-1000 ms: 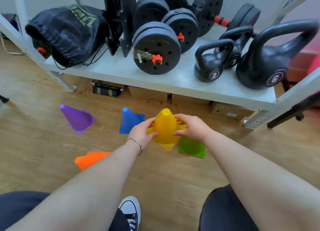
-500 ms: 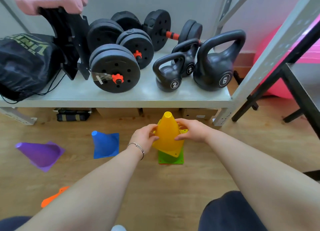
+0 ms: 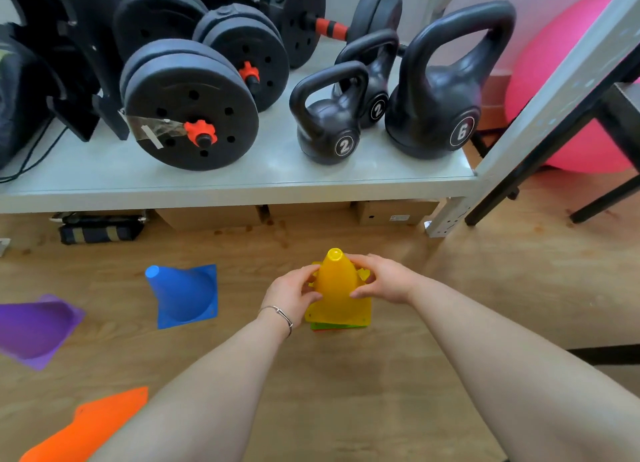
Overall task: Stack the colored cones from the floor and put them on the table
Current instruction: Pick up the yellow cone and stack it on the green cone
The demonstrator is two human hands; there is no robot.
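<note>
A yellow cone (image 3: pixel 337 288) stands upright on the wooden floor, on top of a green cone (image 3: pixel 337 326) of which only the base edge shows, with a thin red edge beneath. My left hand (image 3: pixel 294 292) grips the yellow cone's left side and my right hand (image 3: pixel 382 279) its right side. A blue cone (image 3: pixel 183 295) lies on its side to the left. Further left lies a purple cone (image 3: pixel 34 328), also tipped over. An orange cone (image 3: pixel 90 427) lies at the bottom left, partly behind my left forearm.
A low grey shelf (image 3: pixel 242 184) just beyond the cones carries dumbbell plates (image 3: pixel 190 105) and kettlebells (image 3: pixel 440 91). Cardboard boxes (image 3: pixel 391 212) sit under it. A pink exercise ball (image 3: pixel 571 80) and black table legs (image 3: pixel 540 156) stand at the right.
The yellow cone has come down onto the green cone, covering nearly all of it. Both hands stayed on it. My view has swung to the right and moved closer.
</note>
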